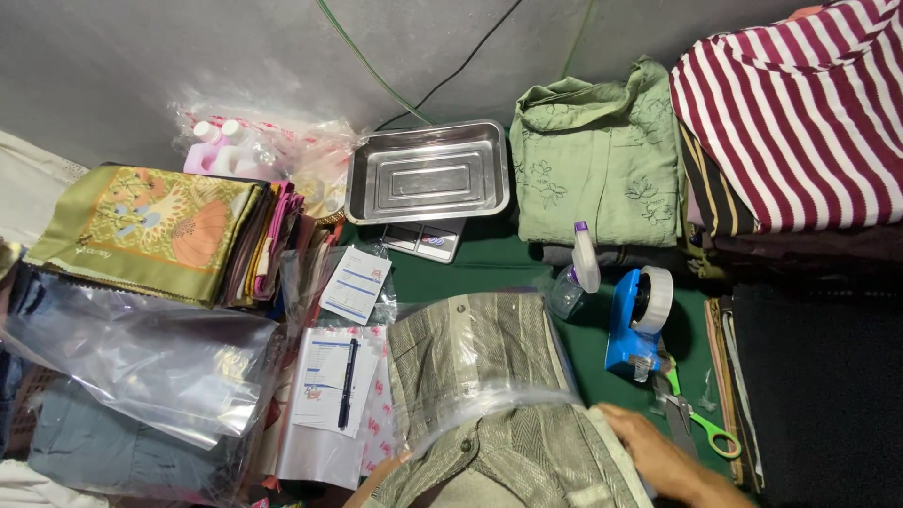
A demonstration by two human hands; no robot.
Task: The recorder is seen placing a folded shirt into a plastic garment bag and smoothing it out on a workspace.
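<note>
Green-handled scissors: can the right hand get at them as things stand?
Probably yes. The right hand rests on the bagged grey-green garment, and the scissors lie uncovered on the green mat right beside it.

Left hand (376, 475) mostly under garment (508, 452)

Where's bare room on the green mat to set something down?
One bare strip: between the metal tray, the folded green garment and the bagged grey shirt. Crowded right by the spray bottle, tape dispenser, scissors; left under papers, plastic bags.
</note>
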